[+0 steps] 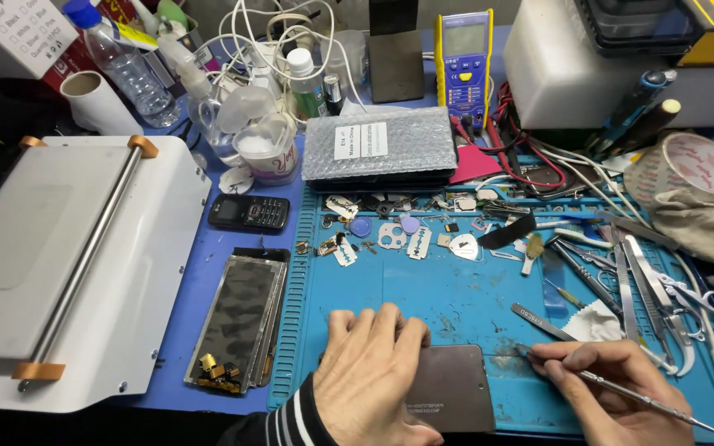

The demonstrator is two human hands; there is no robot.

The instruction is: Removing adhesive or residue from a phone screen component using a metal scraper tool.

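Note:
My left hand (369, 367) lies flat on a dark grey rectangular phone back (454, 388), pinning it to the blue work mat (456, 297). My right hand (621, 388) grips a thin metal pry tool (621, 395), held like a pen. Its tip rests on the mat close to the phone back's upper right corner. Most of the left half of the phone back is hidden under my fingers.
A white machine with a metal bar (68, 264) fills the left side. Stacked display panels (241, 322) and a small keypad phone (249, 212) lie beside the mat. Tweezers and scissors (646, 289), blades, small parts, a bubble-wrapped pack (379, 153), a multimeter (463, 62) and tape roll (687, 169) crowd the back and right.

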